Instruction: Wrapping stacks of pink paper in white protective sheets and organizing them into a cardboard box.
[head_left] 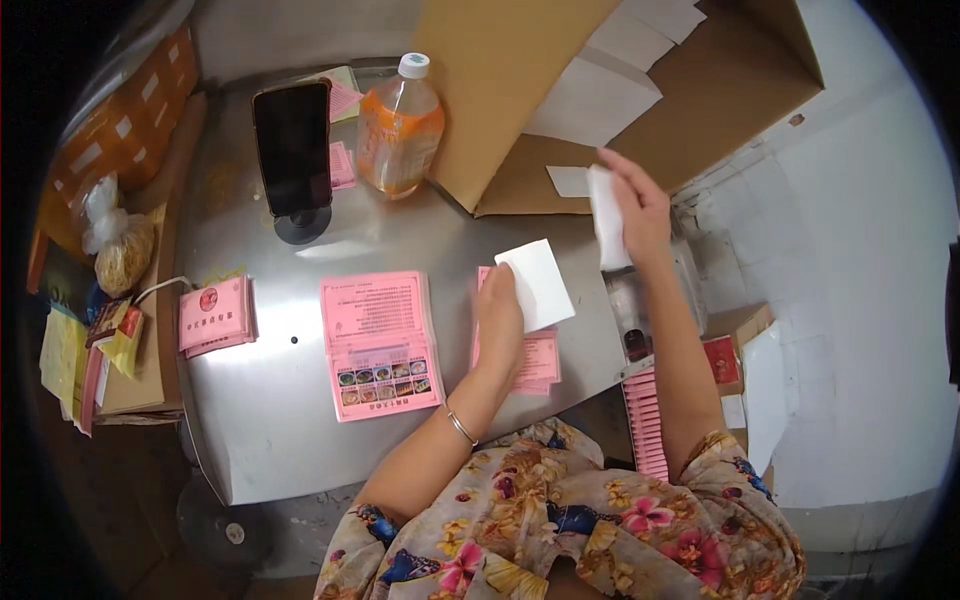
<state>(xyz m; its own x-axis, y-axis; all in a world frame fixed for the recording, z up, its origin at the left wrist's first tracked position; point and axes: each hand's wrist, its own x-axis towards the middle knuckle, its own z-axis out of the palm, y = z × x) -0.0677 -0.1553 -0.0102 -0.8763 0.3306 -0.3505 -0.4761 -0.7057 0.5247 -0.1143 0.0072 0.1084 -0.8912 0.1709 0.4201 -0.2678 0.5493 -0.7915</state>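
Observation:
My left hand (pixel 498 305) holds a white paper packet (pixel 537 283) over a pink leaflet stack (pixel 535 360) on the steel table (pixel 270 430). My right hand (pixel 638 210) is raised at the table's right edge, gripping another white packet (pixel 606 220) upright beside the open cardboard box (pixel 640 120). More white packets (pixel 600 95) lie inside that box. An unfolded pink leaflet (pixel 380 343) with small pictures lies in the middle of the table.
A phone on a round stand (pixel 293 150) and an orange drink bottle (pixel 400 125) stand at the back. Folded pink leaflets (pixel 215 315) lie at left, more pink stacks (pixel 648 425) at right below the table. Bags and boxes (pixel 115 240) crowd the left.

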